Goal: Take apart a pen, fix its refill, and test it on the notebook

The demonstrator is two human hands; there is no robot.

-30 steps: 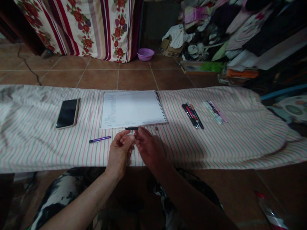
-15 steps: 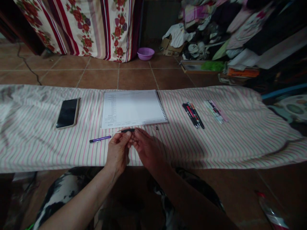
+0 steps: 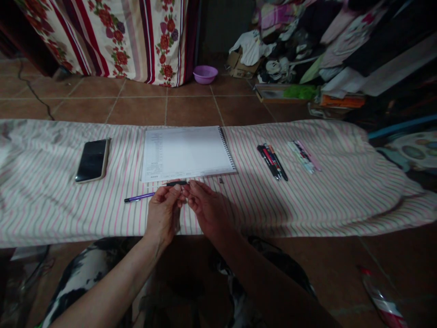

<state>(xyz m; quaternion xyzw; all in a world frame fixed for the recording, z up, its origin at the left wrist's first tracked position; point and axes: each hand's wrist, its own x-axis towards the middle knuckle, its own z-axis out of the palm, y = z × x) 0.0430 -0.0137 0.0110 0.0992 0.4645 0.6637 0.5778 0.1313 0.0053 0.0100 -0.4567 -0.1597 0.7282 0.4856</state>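
Note:
Between thumb and fingers, my left hand (image 3: 163,207) grips a black pen part (image 3: 175,183), held level just below the notebook. A thin pale rod, like a refill, sticks out of its left end. At the right end, the fingertips of my right hand (image 3: 206,202) are pinched together on or against the pen part; exact contact is hard to see. A purple pen barrel (image 3: 139,197) lies on the cloth beside my left hand, its right end close to the knuckles. Above my right hand, a small dark cone-shaped piece (image 3: 221,181) rests near the notebook's lower edge.
An open spiral notebook (image 3: 194,150) lies on the striped cloth (image 3: 51,205). To its left is a phone (image 3: 92,160). Several dark pens (image 3: 272,161) and several pale pens (image 3: 305,157) lie to the right. A purple basin (image 3: 205,75) stands on the tiled floor beyond.
The view has shifted slightly, so everything sits a little further left. Both hands keep nearly the same pose, with the black pen part still held between them.

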